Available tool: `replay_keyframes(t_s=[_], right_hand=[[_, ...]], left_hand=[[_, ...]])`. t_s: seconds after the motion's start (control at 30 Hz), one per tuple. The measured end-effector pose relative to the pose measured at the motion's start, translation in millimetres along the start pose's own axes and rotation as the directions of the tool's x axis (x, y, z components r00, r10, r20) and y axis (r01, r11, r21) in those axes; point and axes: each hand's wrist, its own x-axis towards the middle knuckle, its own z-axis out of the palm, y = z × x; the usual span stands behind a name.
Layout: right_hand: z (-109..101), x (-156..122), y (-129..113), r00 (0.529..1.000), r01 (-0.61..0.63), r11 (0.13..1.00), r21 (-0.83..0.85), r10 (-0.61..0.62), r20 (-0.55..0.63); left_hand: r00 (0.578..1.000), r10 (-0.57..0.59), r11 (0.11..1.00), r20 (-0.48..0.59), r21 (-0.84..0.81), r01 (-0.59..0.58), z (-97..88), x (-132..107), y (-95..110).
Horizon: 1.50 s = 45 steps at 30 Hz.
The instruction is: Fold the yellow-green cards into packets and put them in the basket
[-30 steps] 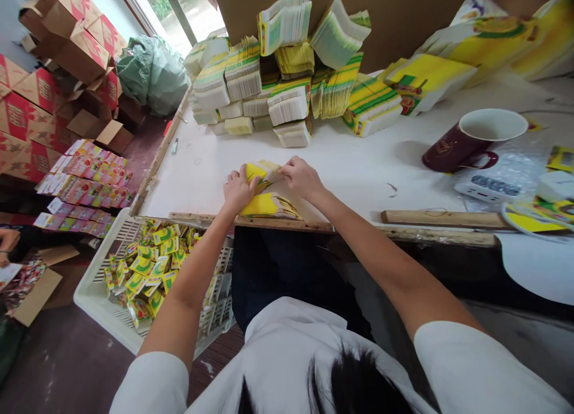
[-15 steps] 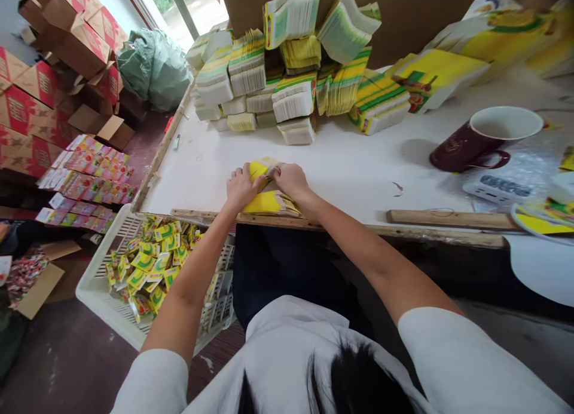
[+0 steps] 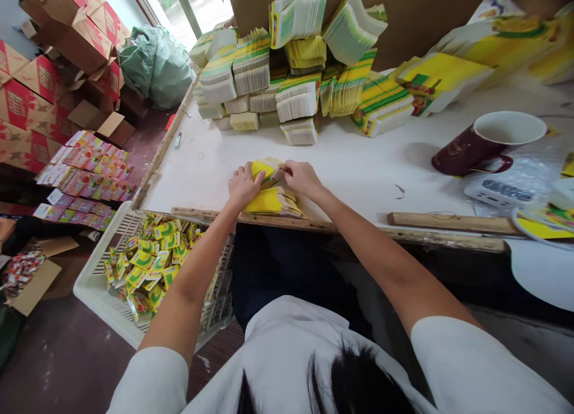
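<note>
At the lower left of the frame a white basket [image 3: 96, 294] holds small yellow-green packets [image 3: 147, 264]. Just left of centre, on the white worktop [image 3: 359, 163], the left hand [image 3: 242, 187] and the right hand [image 3: 302, 178] meet over a yellow carton blank [image 3: 261, 169], fingers pinching it from both sides above a low stack of flat blanks [image 3: 273, 202]. Right of centre sits a maroon mug [image 3: 484, 142].

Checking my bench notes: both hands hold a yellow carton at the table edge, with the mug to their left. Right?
No: the mug stands to the right of the hands, as the head view shows. The left hand and right hand do hold the carton at the table edge.
</note>
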Motion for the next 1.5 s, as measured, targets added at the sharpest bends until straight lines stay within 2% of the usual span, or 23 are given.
replay_keyframes(t_s=[0.03, 0.07, 0.1, 0.17, 0.2, 0.23, 0.27, 0.33, 0.37, 0.43, 0.5, 0.6, 0.7, 0.8, 0.93, 1.07, 1.2, 1.3, 1.4, 1.5], right_hand=[[-5, -2, 6, 0.998, 0.046, 0.998, 0.037, -0.048, 0.041], [-12, -4, 11, 0.985, 0.089, 0.992, 0.09, -0.101, 0.137], [-18, -6, 16, 0.949, 0.116, 0.981, 0.159, -0.156, 0.273], [-30, -7, 23, 0.803, 0.107, 0.948, 0.299, -0.26, 0.537], [-34, -7, 25, 0.745, 0.088, 0.935, 0.344, -0.292, 0.601], [-36, -7, 26, 0.746, 0.077, 0.928, 0.366, -0.297, 0.597], [-35, -6, 25, 0.806, 0.078, 0.929, 0.361, -0.272, 0.525], [-28, -4, 22, 0.951, 0.105, 0.956, 0.273, -0.177, 0.254], [-23, -2, 19, 0.983, 0.111, 0.975, 0.194, -0.137, 0.123], [-12, -2, 16, 0.994, 0.11, 0.994, 0.022, -0.11, -0.016], [-4, -3, 14, 0.989, 0.132, 0.986, -0.103, -0.138, -0.047], [-1, -8, 16, 0.975, 0.185, 0.966, -0.182, -0.204, -0.093], [-2, -12, 16, 0.962, 0.231, 0.948, -0.22, -0.257, -0.096], [-1, -11, 11, 0.965, 0.237, 0.941, -0.24, -0.256, -0.053], [3, -2, 0, 0.987, 0.138, 0.955, -0.262, -0.153, -0.038], [7, 8, -8, 0.999, 0.014, 0.965, -0.263, -0.025, -0.04], [10, 10, -19, 0.995, -0.101, 0.978, -0.183, 0.097, -0.034], [15, 9, -35, 0.984, -0.163, 0.985, -0.058, 0.167, 0.066], [21, 7, -52, 0.972, -0.168, 0.986, 0.013, 0.163, 0.168], [20, 6, -55, 0.977, -0.136, 0.991, 0.012, 0.132, 0.17]], left_hand=[[1.0, -0.011, 1.0, 0.009, -0.013, 0.011, -0.8, 1, 0], [1.0, -0.018, 1.0, 0.018, -0.023, 0.019, -1.6, 2, 1], [0.999, -0.023, 0.999, 0.027, -0.03, 0.024, -2.4, 3, 1], [0.999, -0.027, 0.999, 0.032, -0.032, 0.028, -3.0, 3, 2], [0.999, -0.027, 0.999, 0.025, -0.028, 0.027, -2.9, 3, 2], [1.0, -0.027, 0.999, 0.016, -0.023, 0.027, -2.5, 3, 2], [1.0, -0.025, 1.0, 0.005, -0.015, 0.025, -1.9, 2, 2], [1.0, -0.019, 1.0, -0.012, 0.001, 0.019, -0.6, 1, 3], [1.0, -0.015, 1.0, -0.017, 0.009, 0.015, 0.0, 1, 3], [1.0, -0.008, 1.0, -0.02, 0.021, 0.009, 0.7, 0, 3], [1.0, -0.01, 0.999, -0.022, 0.031, 0.01, 1.2, 0, 3], [1.0, -0.014, 0.999, -0.026, 0.035, 0.015, 2.0, 0, 2], [1.0, -0.015, 0.999, -0.027, 0.032, 0.016, 2.8, 1, 2], [1.0, -0.018, 0.999, -0.017, 0.038, 0.018, 2.6, 1, 3], [1.0, -0.007, 0.999, -0.019, 0.045, 0.008, 0.2, -1, 3], [0.999, 0.051, 0.998, 0.002, 0.041, -0.051, -1.7, -3, 2], [0.997, 0.072, 0.997, 0.012, 0.039, -0.072, -0.7, -2, 1], [0.996, 0.083, 0.996, 0.01, 0.035, -0.084, -0.4, -2, 1], [0.996, 0.09, 0.996, 0.011, 0.023, -0.09, -1.7, -2, 0], [0.997, 0.077, 0.997, 0.012, 0.012, -0.077, -2.7, -2, -2]])
